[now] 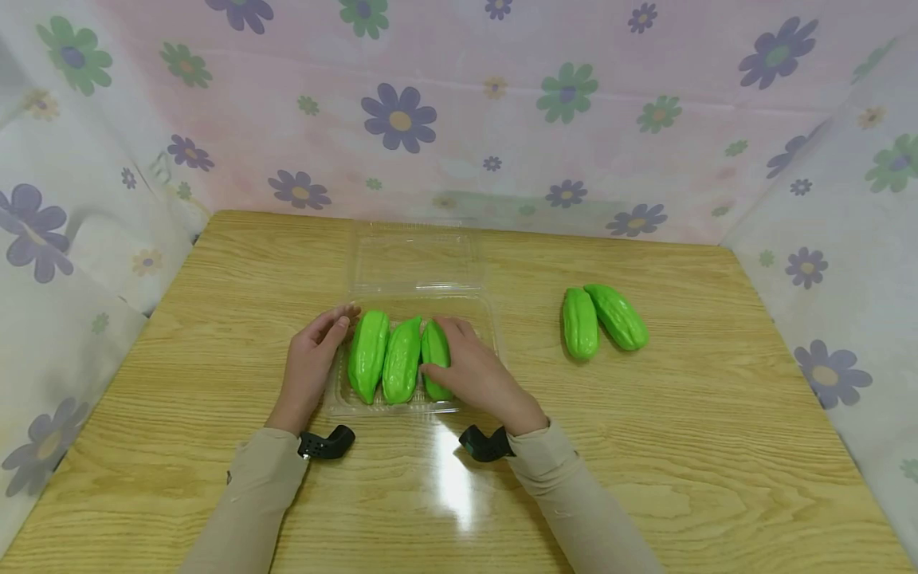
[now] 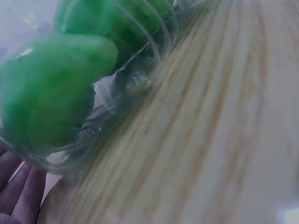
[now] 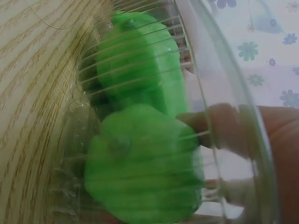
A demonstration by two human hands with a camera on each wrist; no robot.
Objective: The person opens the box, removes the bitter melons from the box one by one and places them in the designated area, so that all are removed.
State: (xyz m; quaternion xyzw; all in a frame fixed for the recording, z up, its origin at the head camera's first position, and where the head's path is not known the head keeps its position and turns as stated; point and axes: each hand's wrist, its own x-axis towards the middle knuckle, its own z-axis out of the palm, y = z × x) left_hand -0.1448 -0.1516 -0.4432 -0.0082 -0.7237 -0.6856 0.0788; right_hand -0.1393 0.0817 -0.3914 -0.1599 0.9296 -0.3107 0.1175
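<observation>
A clear plastic clamshell box [image 1: 469, 408] lies unfolded on the table with its lid [image 1: 416, 259] laid back behind it. Inside, side by side, are a left bright green ridged gourd [image 1: 369, 356], a middle gourd [image 1: 402, 360] and a right gourd [image 1: 434, 351]. My right hand [image 1: 476, 367] grips the right gourd, thumb on its left side and fingers over its far end; the right wrist view shows this gourd [image 3: 145, 163] through the box wall. At the box's left side is my left hand [image 1: 315, 351], its extended fingers [image 2: 28, 196] along the outer wall.
Two more green gourds, one upright in view [image 1: 580, 324] and one slanted [image 1: 618, 317], lie together on the wooden table [image 1: 688, 446] right of the box. Flowered cloth [image 1: 488, 119] hangs behind the table and along both sides.
</observation>
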